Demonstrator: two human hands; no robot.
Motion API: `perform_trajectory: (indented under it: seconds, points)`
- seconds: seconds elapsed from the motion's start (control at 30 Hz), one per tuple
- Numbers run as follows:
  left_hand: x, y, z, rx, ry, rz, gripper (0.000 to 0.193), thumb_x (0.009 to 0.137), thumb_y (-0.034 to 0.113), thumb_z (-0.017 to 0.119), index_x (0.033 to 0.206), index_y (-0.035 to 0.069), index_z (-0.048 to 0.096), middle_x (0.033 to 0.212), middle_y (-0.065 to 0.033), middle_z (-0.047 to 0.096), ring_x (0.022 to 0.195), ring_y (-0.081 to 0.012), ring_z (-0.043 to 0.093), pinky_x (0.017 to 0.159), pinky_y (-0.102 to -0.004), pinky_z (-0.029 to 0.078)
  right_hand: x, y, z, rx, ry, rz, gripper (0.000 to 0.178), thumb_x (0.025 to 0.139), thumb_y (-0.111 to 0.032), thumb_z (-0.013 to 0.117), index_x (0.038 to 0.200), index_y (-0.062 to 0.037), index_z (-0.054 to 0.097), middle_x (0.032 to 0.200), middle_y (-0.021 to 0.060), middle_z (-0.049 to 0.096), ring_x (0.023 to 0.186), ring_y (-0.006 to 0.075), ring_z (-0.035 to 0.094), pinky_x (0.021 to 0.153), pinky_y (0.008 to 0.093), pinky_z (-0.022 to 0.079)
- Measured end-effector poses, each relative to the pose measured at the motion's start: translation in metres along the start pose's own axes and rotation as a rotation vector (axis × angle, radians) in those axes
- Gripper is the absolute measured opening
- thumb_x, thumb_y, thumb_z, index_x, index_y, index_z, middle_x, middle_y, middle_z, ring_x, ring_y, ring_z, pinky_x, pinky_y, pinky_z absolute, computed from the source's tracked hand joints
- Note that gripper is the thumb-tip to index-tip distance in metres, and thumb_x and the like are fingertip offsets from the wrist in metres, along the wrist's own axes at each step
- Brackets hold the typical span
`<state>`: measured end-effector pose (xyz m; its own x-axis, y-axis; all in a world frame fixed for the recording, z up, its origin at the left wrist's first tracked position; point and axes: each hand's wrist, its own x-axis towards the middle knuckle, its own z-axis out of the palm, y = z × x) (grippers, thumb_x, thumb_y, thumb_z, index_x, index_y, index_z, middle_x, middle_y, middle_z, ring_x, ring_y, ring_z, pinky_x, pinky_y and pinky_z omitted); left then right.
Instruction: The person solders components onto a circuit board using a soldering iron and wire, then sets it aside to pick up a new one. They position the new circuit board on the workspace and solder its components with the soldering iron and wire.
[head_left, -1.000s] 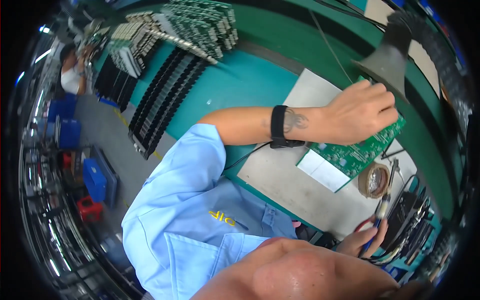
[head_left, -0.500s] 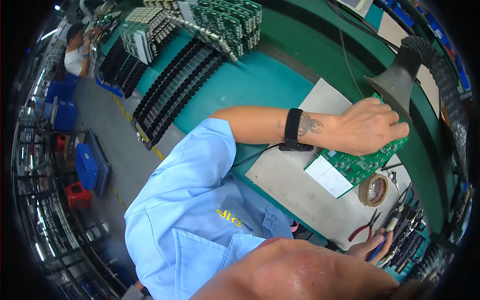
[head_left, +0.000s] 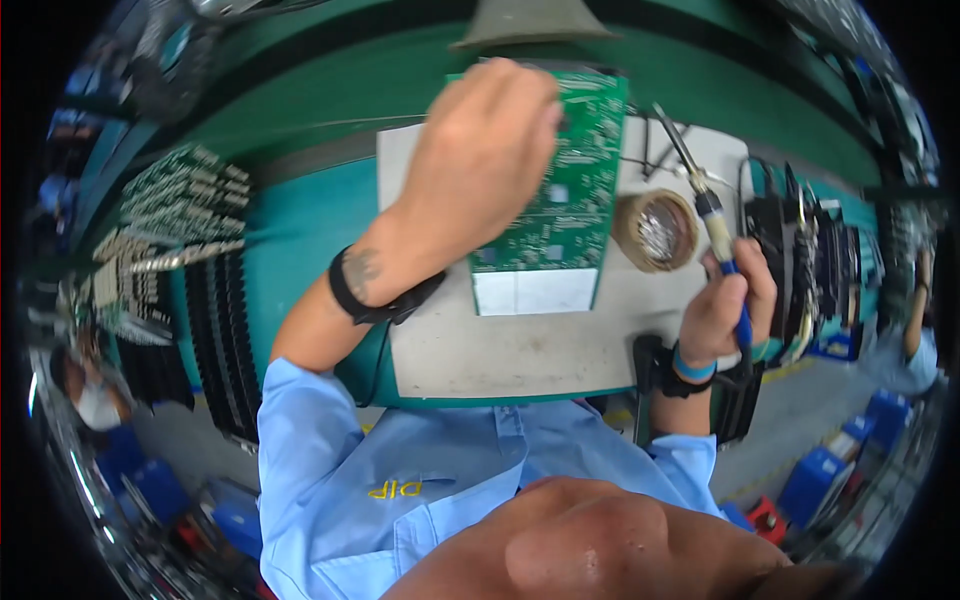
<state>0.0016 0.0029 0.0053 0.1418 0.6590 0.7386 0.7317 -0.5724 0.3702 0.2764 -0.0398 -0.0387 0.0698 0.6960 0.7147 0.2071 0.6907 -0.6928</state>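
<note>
On the pale work mat (head_left: 500, 360) lies a green circuit board (head_left: 590, 170), with a white strip along its near end. My left hand (head_left: 490, 140) is over the upper left part of the board, fingers curled and closed. Its fingertips are blurred, and whatever they hold is hidden. To the right of the board, my right hand (head_left: 735, 300) is closed round the blue handle of a soldering iron (head_left: 715, 225), whose metal tip points up and left, apart from the board. Between board and iron sits a round brown ring (head_left: 626, 235) with crumpled silvery material inside.
A grey fume hood (head_left: 530, 22) hangs beyond the board. Black racks (head_left: 220, 330) and stacked circuit boards (head_left: 190, 195) stand at left. Dark tools and holders (head_left: 800, 260) crowd the right side. Other people are visible at both outer edges.
The view has swung round to the right and the bench now looks straighter. My right hand has lifted the soldering iron toward the board. My left hand is still over the board, fingers curled.
</note>
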Motion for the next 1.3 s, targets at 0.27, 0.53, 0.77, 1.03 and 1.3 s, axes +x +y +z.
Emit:
perform_trajectory:
  seconds: [0.27, 0.53, 0.77, 1.03, 1.3]
  points:
    - [0.004, -0.003, -0.002, 0.119, -0.008, 0.127, 0.012, 0.086, 0.001, 0.072, 0.095, 0.008, 0.067, 0.091, -0.0048, 0.065, 0.082, -0.0251, 0.059, 0.072, -0.0383, 0.042, 0.016, 0.001, 0.004, -0.092, -0.137, -0.182, 0.025, 0.091, -0.008, 0.069, 0.112, 0.0061, 0.065, 0.09, 0.0185, 0.071, 0.074, 0.0278, 0.066, 0.068, 0.0362, 0.053]
    - [0.004, 0.002, -0.001, 0.181, -0.03, 0.145, 0.013, 0.085, 0.003, 0.075, 0.095, 0.009, 0.068, 0.092, -0.0022, 0.065, 0.084, -0.0215, 0.058, 0.074, -0.0347, 0.038, 0.011, 0.001, 0.003, -0.069, -0.122, -0.165, 0.023, 0.086, -0.001, 0.073, 0.107, 0.0038, 0.065, 0.089, 0.0177, 0.071, 0.073, 0.0277, 0.067, 0.068, 0.0373, 0.054]
    - [0.004, -0.003, 0.006, 0.15, 0.005, 0.16, 0.015, 0.083, 0.002, 0.078, 0.094, 0.009, 0.069, 0.093, -0.0021, 0.066, 0.083, -0.0216, 0.058, 0.072, -0.0351, 0.038, 0.014, -0.001, 0.007, -0.061, -0.116, -0.158, 0.024, 0.083, 0.001, 0.074, 0.106, 0.0038, 0.066, 0.088, 0.0167, 0.071, 0.074, 0.0279, 0.068, 0.068, 0.037, 0.054]
    - [0.003, -0.002, 0.011, 0.118, 0.021, 0.175, 0.017, 0.081, 0.001, 0.08, 0.093, 0.009, 0.069, 0.092, -0.0019, 0.067, 0.081, -0.0215, 0.059, 0.071, -0.0348, 0.039, 0.015, -0.003, 0.008, -0.074, -0.15, -0.136, 0.023, 0.081, 0.004, 0.076, 0.102, 0.0034, 0.069, 0.085, 0.0149, 0.072, 0.074, 0.028, 0.069, 0.068, 0.036, 0.055]
    - [0.005, -0.003, 0.017, 0.137, 0.029, 0.19, 0.017, 0.082, 0.002, 0.08, 0.093, 0.009, 0.069, 0.092, -0.002, 0.067, 0.083, -0.0217, 0.06, 0.072, -0.0349, 0.039, 0.016, -0.003, 0.007, -0.113, -0.192, -0.186, 0.022, 0.086, 0.003, 0.071, 0.107, 0.004, 0.067, 0.087, 0.0166, 0.071, 0.076, 0.0263, 0.066, 0.068, 0.0347, 0.053]
